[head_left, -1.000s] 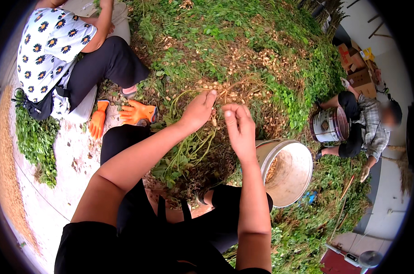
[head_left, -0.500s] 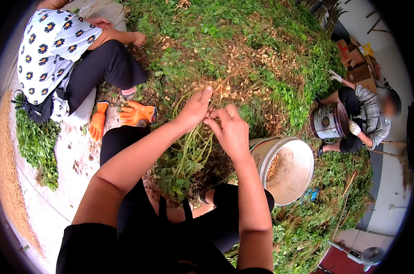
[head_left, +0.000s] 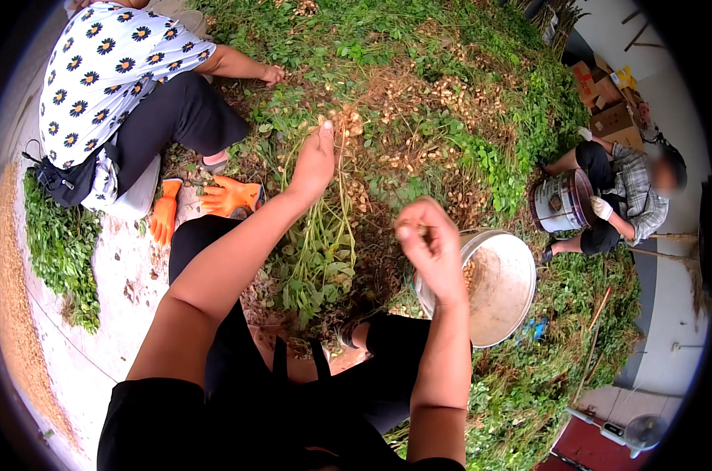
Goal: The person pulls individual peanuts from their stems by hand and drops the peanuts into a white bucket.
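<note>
My left hand [head_left: 315, 161] is closed round the stems of a peanut plant [head_left: 324, 251]. Its roots and pale pods [head_left: 349, 122] stick out above my fist, and its leafy green end hangs down toward my knees. Curled and slightly blurred, my right hand [head_left: 433, 247] is apart from the plant, close to the upper left rim of a white bucket [head_left: 506, 290]. A small brownish lump, apparently a peanut, shows between its fingers. The bucket is tilted, with some peanuts [head_left: 469, 275] visible inside along its left wall.
Uprooted peanut plants [head_left: 450, 94] cover the ground ahead. A person in a flowered shirt [head_left: 109, 78] sits at left, reaching into the heap. Another person [head_left: 634, 184] sits at right beside a bucket [head_left: 561, 202]. Orange gloves [head_left: 229, 195] lie near my left knee.
My right hand has left the plant and moved right and down toward the bucket. My left hand has shifted up and left with the plant. The person at left has stretched an arm further out.
</note>
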The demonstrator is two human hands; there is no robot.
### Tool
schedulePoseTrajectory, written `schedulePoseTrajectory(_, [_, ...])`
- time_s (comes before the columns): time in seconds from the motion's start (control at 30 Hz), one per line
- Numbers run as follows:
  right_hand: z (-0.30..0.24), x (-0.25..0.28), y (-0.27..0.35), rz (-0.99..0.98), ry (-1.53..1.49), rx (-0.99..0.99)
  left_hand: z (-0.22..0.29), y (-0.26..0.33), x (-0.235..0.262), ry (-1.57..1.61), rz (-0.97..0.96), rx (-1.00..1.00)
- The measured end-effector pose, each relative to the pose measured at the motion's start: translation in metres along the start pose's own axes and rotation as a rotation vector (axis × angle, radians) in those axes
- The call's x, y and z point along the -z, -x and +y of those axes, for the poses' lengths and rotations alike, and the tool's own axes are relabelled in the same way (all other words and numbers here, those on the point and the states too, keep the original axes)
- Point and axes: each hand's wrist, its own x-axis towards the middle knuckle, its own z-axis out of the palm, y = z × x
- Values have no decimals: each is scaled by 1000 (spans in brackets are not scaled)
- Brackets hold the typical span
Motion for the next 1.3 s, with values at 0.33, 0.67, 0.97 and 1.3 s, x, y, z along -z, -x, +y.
schedulePoseTrajectory(0.33, [94, 127, 49, 251, 626, -400, 43, 41, -5, -168, -704, 129])
schedulePoseTrajectory(0.67, [47, -24, -31, -269, -832, -364, 47, 25, 6, 673, -1052, 261])
schedulePoseTrajectory(0.97, [53, -15, -37, 138, -445, -430, 42, 6, 24, 220, -651, 321])
schedulePoseTrajectory(1.3, [58, -23, -35, -179, -105, -362, 34, 12, 16, 556, -552, 150])
